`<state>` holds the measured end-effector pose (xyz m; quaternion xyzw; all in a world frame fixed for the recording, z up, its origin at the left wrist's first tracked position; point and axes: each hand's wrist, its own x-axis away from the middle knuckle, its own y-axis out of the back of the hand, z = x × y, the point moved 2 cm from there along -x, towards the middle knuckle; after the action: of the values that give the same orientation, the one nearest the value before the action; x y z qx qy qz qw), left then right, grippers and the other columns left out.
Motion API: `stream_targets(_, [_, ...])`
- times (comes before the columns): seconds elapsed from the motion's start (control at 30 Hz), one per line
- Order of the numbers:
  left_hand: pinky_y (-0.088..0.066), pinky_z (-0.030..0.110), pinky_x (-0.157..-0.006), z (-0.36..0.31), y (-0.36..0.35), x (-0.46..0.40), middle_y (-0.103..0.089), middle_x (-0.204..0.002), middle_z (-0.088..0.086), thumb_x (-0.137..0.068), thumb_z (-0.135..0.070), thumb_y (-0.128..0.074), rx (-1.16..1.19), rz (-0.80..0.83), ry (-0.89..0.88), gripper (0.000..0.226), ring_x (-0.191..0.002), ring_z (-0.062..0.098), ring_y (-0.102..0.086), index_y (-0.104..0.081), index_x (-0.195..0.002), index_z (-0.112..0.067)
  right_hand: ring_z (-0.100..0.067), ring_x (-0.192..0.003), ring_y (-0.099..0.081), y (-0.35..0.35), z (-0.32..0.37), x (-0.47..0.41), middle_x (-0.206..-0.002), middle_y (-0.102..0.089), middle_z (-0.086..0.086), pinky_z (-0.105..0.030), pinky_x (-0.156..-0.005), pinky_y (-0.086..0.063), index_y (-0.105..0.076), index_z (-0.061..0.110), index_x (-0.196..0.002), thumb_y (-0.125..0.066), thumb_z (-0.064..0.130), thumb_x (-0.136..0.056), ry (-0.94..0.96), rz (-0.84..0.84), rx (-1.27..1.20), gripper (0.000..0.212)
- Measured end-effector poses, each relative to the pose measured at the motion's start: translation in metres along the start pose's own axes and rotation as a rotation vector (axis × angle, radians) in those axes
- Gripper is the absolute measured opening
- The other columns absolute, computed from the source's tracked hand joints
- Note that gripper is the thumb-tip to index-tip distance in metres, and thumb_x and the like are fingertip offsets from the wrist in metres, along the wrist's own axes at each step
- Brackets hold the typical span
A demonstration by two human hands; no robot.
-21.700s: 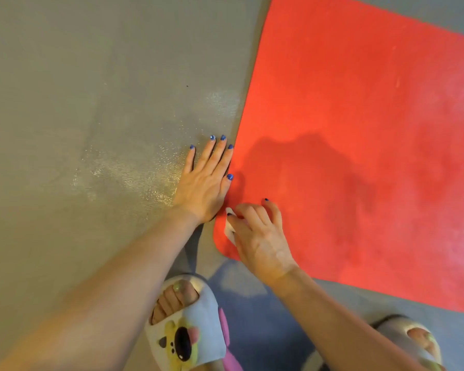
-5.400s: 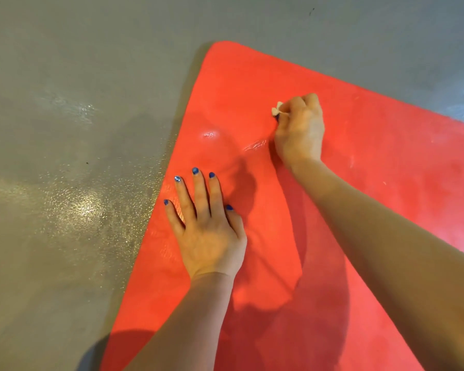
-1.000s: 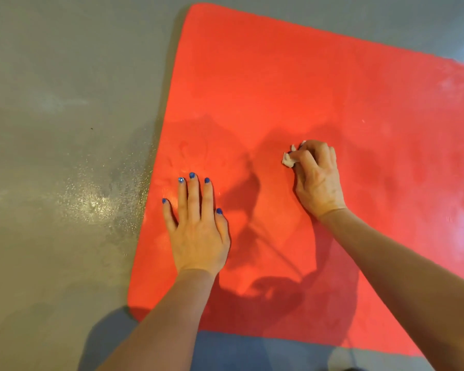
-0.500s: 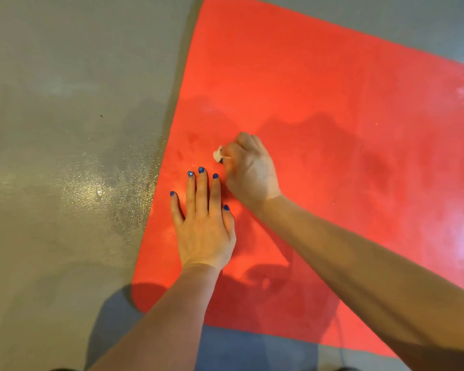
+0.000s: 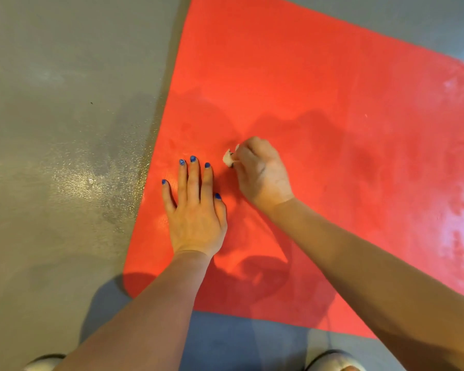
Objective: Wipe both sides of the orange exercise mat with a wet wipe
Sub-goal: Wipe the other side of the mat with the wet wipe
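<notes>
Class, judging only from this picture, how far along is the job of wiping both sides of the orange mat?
Done: wet sheen on the orange mat at its right edge suggests that part has been wiped. In hand: the right hand pinches a wadded wet wipe against the mat near its left edge, while the left hand lies flat on it. Left: the mat lies flat on the grey floor, so the underside seemingly remains.

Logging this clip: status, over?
Left hand flat on mat. Right hand grips wipe, on mat. Nothing in the way.
</notes>
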<state>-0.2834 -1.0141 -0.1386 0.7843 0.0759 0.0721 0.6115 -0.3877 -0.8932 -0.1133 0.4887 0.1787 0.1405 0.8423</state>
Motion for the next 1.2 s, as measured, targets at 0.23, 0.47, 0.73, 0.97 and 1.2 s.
stream_targets(0.23, [-0.011,0.059,-0.122,0.000,-0.001,0.000,-0.025,-0.165,0.011,-0.095,-0.026,-0.042,-0.016,-0.010,-0.015,0.062,-0.156,0.028,-0.014,-0.036,-0.155,-0.012,-0.033,-0.081,-0.054,0.033,-0.053,0.018,-0.086,-0.059,-0.012,-0.037,-0.074,-0.044,-0.067,0.008,-0.081,-0.056,-0.002,-0.079,-0.292,-0.216,0.063,0.015])
stream_targets(0.47, [-0.012,0.059,-0.122,0.000,-0.001,0.000,-0.025,-0.165,0.010,-0.095,-0.028,-0.039,-0.008,-0.004,-0.009,0.061,-0.156,0.027,-0.013,-0.036,-0.155,-0.013,-0.032,-0.073,-0.053,0.006,-0.009,0.004,-0.086,-0.059,-0.010,-0.042,-0.069,-0.046,-0.064,0.009,-0.077,-0.047,0.009,-0.097,0.068,0.067,-0.067,0.026])
stream_targets(0.73, [-0.013,0.061,-0.121,-0.001,-0.002,0.001,-0.028,-0.164,0.012,-0.096,-0.025,-0.043,-0.005,-0.054,-0.028,0.059,-0.155,0.030,-0.017,-0.040,-0.153,-0.010,-0.033,-0.076,-0.056,0.037,-0.040,0.055,-0.090,-0.063,-0.012,-0.039,-0.071,-0.045,-0.069,0.003,-0.079,-0.058,-0.001,-0.091,-0.025,0.011,-0.029,0.017])
stream_targets(0.97, [-0.014,0.061,-0.121,0.001,-0.002,0.000,-0.028,-0.164,0.012,-0.094,-0.025,-0.046,0.015,-0.062,-0.031,0.059,-0.155,0.030,-0.018,-0.042,-0.152,-0.011,-0.034,-0.079,-0.058,0.024,-0.025,0.046,-0.094,-0.064,-0.011,-0.045,-0.070,-0.047,-0.069,0.008,-0.082,-0.047,0.016,-0.100,0.113,0.089,-0.041,0.029])
stream_targets(1.2, [-0.013,0.061,-0.121,0.000,-0.004,0.000,-0.027,-0.165,0.012,-0.095,-0.026,-0.043,0.005,-0.067,-0.032,0.060,-0.155,0.030,-0.017,-0.041,-0.152,-0.010,-0.034,-0.081,-0.058,0.026,-0.014,0.057,-0.090,-0.063,-0.013,-0.031,-0.079,-0.042,-0.070,0.004,-0.080,-0.062,0.001,-0.089,-0.062,-0.044,-0.068,0.013])
